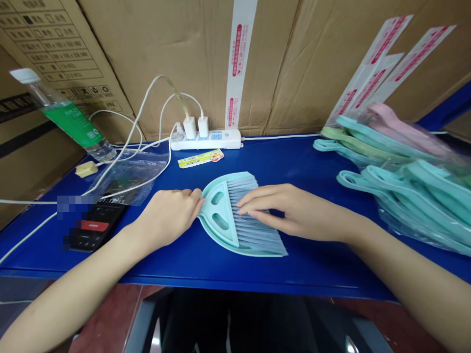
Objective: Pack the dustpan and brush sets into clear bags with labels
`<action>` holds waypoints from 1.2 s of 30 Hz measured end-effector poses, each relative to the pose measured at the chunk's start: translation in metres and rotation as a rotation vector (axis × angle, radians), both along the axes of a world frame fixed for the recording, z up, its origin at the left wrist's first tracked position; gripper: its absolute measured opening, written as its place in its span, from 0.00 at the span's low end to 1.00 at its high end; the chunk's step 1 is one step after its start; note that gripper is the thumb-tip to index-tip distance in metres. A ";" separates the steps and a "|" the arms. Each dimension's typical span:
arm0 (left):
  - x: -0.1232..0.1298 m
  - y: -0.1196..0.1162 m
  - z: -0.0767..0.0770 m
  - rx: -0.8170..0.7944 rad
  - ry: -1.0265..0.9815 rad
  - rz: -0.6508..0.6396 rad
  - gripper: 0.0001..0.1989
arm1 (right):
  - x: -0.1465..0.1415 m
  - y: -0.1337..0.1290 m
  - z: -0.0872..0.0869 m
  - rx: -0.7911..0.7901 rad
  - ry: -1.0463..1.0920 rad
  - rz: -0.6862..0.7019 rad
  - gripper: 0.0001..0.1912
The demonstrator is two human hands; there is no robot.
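Note:
A light-turquoise hand brush [228, 215] with grey-blue bristles lies on a matching dustpan [217, 241], whose curved rim shows around it. My left hand [172, 215] is closed around the handle end at the left, and its fingers hide most of the handles. On the bristles rest the fingertips of my right hand [290, 211], stretched out and slightly apart, with nothing gripped. Both tools lie on the blue tabletop [176, 267], bristles pointing right.
Bagged brush and dustpan sets [405, 196] are piled at the right. A white power strip [206, 140] with chargers stands behind, near a yellow label strip [200, 158]. At left are a phone [97, 220], plastic bag [140, 169], loose cables and a tilted bottle [73, 120]. Cardboard boxes back the table.

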State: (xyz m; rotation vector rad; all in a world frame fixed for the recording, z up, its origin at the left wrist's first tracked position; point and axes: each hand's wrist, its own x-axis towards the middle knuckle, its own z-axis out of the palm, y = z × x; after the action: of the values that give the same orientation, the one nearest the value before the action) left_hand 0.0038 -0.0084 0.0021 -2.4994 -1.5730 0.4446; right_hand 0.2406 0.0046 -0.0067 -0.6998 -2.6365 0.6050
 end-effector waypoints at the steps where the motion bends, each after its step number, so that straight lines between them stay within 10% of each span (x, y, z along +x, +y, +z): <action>1: 0.000 0.000 0.000 0.001 -0.002 -0.001 0.15 | 0.000 0.000 0.000 -0.008 0.002 0.001 0.15; 19: 0.001 -0.001 0.002 -0.002 0.009 0.008 0.16 | 0.004 0.004 -0.009 0.242 -0.174 -0.131 0.17; 36: 0.000 -0.001 0.001 -0.007 0.026 -0.004 0.17 | 0.001 0.006 -0.014 0.165 -0.117 -0.265 0.09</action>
State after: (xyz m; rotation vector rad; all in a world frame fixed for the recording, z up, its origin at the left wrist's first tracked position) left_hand 0.0039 -0.0090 0.0035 -2.4915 -1.5593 0.4810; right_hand 0.2412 0.0106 -0.0206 -1.0374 -2.5978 0.2752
